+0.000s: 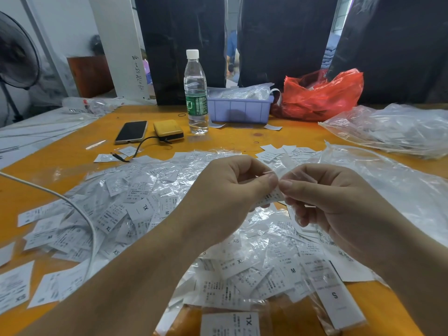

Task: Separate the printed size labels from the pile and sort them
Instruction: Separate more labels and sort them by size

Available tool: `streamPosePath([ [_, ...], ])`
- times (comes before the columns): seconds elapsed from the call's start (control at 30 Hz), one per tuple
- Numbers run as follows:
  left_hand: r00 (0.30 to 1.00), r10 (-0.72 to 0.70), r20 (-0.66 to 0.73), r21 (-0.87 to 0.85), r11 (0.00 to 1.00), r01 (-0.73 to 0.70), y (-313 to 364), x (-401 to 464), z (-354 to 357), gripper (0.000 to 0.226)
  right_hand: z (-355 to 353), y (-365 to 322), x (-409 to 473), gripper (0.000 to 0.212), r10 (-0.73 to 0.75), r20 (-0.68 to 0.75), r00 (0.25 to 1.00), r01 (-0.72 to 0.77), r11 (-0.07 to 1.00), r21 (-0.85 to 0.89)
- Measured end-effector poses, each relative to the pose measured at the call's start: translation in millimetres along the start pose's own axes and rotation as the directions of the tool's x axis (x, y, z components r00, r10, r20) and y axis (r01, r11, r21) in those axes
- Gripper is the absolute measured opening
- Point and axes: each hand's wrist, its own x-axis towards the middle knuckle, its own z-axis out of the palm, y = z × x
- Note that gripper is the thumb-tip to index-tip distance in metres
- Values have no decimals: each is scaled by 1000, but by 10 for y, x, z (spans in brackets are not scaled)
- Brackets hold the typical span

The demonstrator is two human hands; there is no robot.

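Observation:
A big pile of white printed size labels [135, 214], many in clear plastic sleeves, covers the orange table [60, 156]; XL, M, S and XS prints show. Above the pile, my left hand [225, 197] and my right hand [324, 202] meet thumb to thumb. Both pinch one small sleeved label [271, 197] held between them. A few loose labels [281, 151] lie just beyond my hands. A long label marked S [334, 294] lies near the front right.
A water bottle [196, 93], a phone [131, 131] and a yellow power bank [168, 130] with a cable stand behind the pile. A lilac bin [238, 110] of labels, a red bag [320, 95] and clear bags [392, 129] sit at the back right. A white cable [80, 209] crosses the left.

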Motion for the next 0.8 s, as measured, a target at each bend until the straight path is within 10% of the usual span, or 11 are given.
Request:
streamPosePath([
  [0.8,999,-31,-7,-64,997,31,34,-4,8,8,0,0,-6,11,-50,-27,998,49,999,-15],
])
